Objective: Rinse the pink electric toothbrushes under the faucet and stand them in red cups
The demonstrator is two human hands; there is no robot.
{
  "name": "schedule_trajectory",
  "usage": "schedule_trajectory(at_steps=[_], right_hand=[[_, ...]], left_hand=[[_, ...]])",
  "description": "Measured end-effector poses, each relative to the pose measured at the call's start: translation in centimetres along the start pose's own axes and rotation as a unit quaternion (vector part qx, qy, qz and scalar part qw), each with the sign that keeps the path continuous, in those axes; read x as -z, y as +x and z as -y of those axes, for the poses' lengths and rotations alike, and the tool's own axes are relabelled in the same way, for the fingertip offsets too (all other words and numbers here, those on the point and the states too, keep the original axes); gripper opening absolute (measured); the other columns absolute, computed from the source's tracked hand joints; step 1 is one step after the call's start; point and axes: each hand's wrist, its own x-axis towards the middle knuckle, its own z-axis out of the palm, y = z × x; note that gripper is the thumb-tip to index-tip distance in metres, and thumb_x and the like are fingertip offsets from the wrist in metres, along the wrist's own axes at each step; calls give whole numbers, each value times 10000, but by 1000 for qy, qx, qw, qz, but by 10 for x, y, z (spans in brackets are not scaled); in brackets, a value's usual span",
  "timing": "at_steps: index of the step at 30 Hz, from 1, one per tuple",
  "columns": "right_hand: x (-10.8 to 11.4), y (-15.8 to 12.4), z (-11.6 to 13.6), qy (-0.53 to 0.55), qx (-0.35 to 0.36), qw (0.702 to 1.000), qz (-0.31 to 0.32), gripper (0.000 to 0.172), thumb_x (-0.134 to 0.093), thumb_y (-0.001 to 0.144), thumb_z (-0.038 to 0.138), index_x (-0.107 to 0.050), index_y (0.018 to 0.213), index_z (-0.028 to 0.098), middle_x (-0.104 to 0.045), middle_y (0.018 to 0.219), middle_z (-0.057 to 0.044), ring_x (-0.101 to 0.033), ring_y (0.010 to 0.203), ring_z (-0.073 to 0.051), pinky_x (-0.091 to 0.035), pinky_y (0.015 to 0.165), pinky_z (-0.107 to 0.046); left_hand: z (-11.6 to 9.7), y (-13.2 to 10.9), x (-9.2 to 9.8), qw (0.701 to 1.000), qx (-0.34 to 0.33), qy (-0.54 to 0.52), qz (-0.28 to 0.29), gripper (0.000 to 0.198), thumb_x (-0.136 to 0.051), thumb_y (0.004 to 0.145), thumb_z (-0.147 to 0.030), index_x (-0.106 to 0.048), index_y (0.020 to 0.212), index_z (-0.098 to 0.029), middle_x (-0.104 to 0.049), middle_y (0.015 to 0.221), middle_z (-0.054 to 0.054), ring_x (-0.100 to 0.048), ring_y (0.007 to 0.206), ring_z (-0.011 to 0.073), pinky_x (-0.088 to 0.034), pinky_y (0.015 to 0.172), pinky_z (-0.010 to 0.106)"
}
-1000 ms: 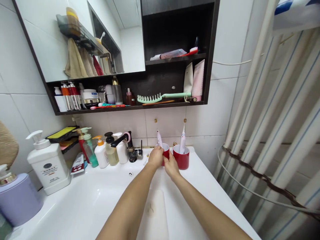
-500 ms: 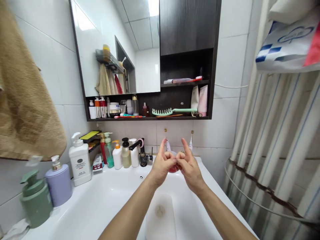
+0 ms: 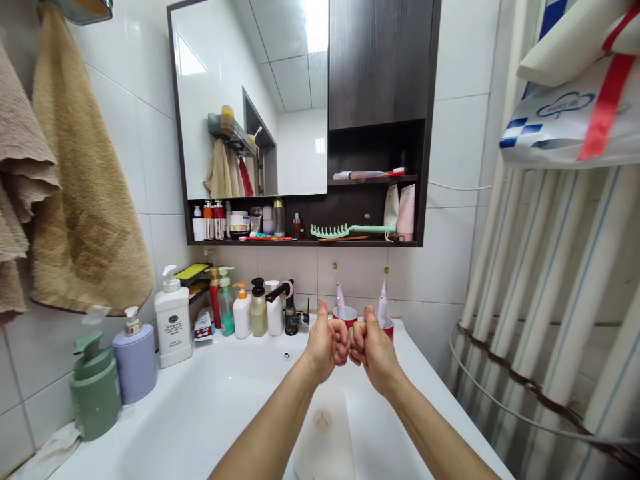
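Note:
Above the white sink [image 3: 225, 413], my left hand [image 3: 326, 345] is closed in a loose fist, its thumb pointing up. My right hand [image 3: 374, 348] mirrors it, fingers curled and thumb raised. The knuckles of both hands meet or nearly meet, and I see nothing held in either. Just behind them stand two red cups; the left cup [image 3: 351, 313] holds an electric toothbrush [image 3: 341, 301], and the right cup [image 3: 389, 328] holds another toothbrush [image 3: 383, 305]. Both cups are partly hidden by my hands. A black faucet [image 3: 289, 310] is to the left of my left hand.
Several pump bottles line the sink's left and back rim, among them a purple bottle [image 3: 135, 363] and a green one [image 3: 96, 397]. A mirror cabinet [image 3: 377, 67] hangs above, with a green hairbrush [image 3: 330, 231] on its shelf. Radiator pipes [image 3: 530, 280] stand at right; towels [image 3: 90, 187] hang left.
My index fingers, stretched up before, have curled in, and both thumbs now point up. The camera view has shifted, showing more of the towels at left and the cups behind my hands.

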Motion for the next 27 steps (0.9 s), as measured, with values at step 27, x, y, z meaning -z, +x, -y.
schedule_trajectory(at_steps=[27], right_hand=[[81,20,-77,-585,44,806,-81,171,-445,630,267,-551,745,199,-414,1005,-66,-417,938,-207,-360,730,-283]], left_hand=[[100,1,84,944,-26,265,-195,175,-423,636,-311,-461,570,-153,-492,540,-5,-439,493,88,-301,473,205]])
